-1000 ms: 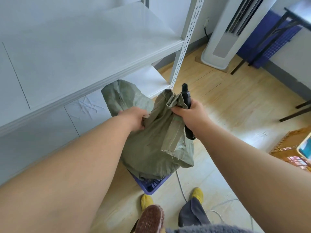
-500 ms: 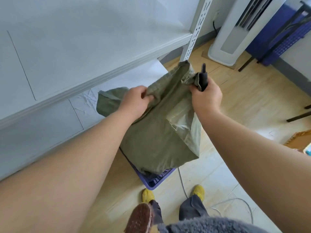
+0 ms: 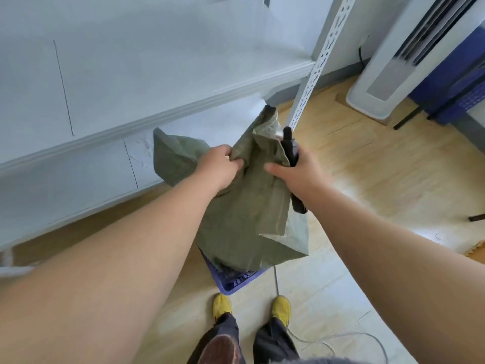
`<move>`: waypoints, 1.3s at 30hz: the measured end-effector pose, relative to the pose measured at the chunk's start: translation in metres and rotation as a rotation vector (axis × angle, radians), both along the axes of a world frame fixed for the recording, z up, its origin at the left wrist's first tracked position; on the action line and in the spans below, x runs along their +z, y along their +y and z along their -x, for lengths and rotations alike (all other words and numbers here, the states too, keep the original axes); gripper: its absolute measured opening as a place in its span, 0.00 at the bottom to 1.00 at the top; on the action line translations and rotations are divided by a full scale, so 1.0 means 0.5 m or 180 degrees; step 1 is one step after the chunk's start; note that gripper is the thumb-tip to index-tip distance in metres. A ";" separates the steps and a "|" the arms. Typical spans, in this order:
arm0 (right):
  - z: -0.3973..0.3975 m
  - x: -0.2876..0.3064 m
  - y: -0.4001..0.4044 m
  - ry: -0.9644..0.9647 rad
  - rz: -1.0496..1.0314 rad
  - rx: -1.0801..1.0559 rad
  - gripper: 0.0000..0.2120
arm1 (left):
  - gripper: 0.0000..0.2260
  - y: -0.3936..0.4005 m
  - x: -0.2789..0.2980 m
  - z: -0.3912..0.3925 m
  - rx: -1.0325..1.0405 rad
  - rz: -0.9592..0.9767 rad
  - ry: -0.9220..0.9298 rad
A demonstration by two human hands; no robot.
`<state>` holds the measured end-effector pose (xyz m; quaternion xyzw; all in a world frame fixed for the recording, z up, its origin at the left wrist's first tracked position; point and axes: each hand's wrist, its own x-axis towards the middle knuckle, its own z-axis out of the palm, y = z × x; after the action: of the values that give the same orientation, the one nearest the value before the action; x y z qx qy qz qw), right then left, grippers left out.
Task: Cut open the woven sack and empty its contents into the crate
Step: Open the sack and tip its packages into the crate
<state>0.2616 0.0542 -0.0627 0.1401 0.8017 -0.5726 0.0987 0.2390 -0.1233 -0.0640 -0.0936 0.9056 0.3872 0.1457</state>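
**Sack upended over crate, emptying in hand**

We hold the green woven sack (image 3: 246, 206) above the blue crate (image 3: 236, 281), its lower mouth hanging into it. Our left hand (image 3: 219, 166) bunches the cloth; our right hand (image 3: 294, 172) grips cloth together with a black cutter (image 3: 291, 151). We judge this the emptying step; next calls for lifting and shaking. The white shelf (image 3: 183, 111) stands close alongside, a cable (image 3: 275, 281) lies underfoot.

Around me, off the job

White shelving (image 3: 157, 82) is standing to my left, a white floor unit (image 3: 388, 82) is sitting ahead by the wall, a grey cable (image 3: 338, 337) is trailing over the wooden floor (image 3: 380, 179), and I am wearing yellow shoes (image 3: 281, 307).
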 end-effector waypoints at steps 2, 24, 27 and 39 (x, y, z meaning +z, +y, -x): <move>-0.006 -0.019 -0.004 -0.0149 0.0166 0.0469 0.20 | 0.10 0.045 0.014 -0.012 -0.0202 -0.0580 -0.0141; -0.039 -0.051 0.111 -0.0681 0.0792 0.0262 0.06 | 0.33 0.015 -0.111 -0.082 -0.0602 0.2752 -0.0238; -0.035 -0.045 0.118 -0.0527 0.0828 -0.0050 0.06 | 0.14 0.030 -0.090 -0.037 0.0344 0.1627 -0.0380; -0.020 -0.020 0.112 -0.0187 0.0514 -0.0384 0.06 | 0.11 0.076 -0.019 -0.017 0.0444 0.0314 0.0685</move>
<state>0.2717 0.1100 -0.0726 0.1965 0.7399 -0.6358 0.0984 0.2477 -0.0854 -0.0736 -0.1212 0.9252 0.3593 0.0157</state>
